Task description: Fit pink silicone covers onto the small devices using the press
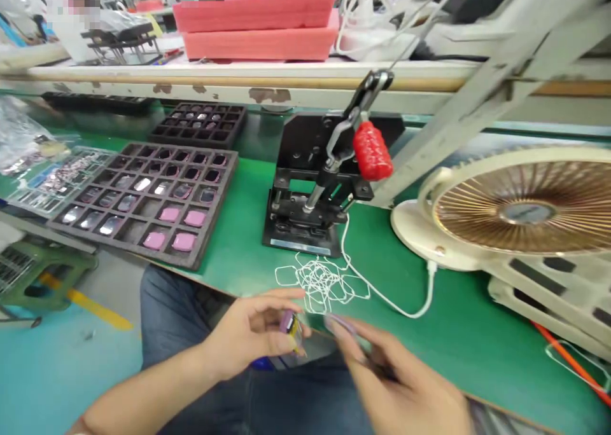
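Note:
My left hand [255,333] is closed in a pinch on a small purple and yellow part [292,329], held above my lap at the table's near edge. Just to its right, my right hand [396,378] is smeared by motion; its fingers seem to hold a thin pale purple piece [340,322], and I cannot tell its grip. A tangle of thin white rings [321,281] lies on the green mat [458,333] just beyond both hands. Behind it stands a black toggle press [312,193] with a red handle [372,150].
A dark compartment tray [143,196] with shiny and pink parts lies at the left, another tray [200,123] behind it. A beige fan [520,209] lies at the right with a white cable [405,308]. Pink foam sheets [260,25] sit on the far shelf.

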`<state>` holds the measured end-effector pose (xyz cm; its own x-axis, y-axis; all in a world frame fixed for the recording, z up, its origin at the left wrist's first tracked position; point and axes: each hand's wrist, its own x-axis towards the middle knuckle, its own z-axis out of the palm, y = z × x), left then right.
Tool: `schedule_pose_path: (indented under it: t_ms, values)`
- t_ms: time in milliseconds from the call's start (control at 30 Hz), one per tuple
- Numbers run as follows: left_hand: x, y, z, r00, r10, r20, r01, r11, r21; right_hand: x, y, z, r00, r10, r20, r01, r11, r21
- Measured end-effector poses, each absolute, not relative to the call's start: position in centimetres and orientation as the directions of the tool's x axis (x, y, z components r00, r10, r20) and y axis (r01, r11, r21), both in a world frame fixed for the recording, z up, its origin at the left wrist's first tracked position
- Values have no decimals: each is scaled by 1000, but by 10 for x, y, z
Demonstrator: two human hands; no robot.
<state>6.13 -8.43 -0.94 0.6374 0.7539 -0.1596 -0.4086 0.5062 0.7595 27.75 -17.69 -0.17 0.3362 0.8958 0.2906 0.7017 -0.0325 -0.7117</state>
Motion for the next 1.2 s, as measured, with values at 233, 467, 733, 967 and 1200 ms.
schedule_pose_path:
  t_ms: [233, 467, 733, 967, 1200]
  values:
    - [29, -76, -13, 540, 828, -151, -403, 412, 817, 223, -114, 3, 138, 986, 91, 389, 30, -921]
    - [28, -72, -13, 574, 801, -170, -471, 493, 732, 230, -122, -13, 27, 996, 90, 177, 84, -981]
    - [31, -74, -2, 677, 721, -146, -462, 571, 679, 235, -126, -8, 133, 984, 114, -18, 117, -993]
    - [31, -74, -6, 492, 863, -115, -450, 365, 815, 233, -142, -2, 44, 858, 512, 429, 446, -785]
    - [34, -78, -14, 477, 876, -73, -431, 305, 849, 226, -146, -8, -13, 812, 584, 609, 470, -640]
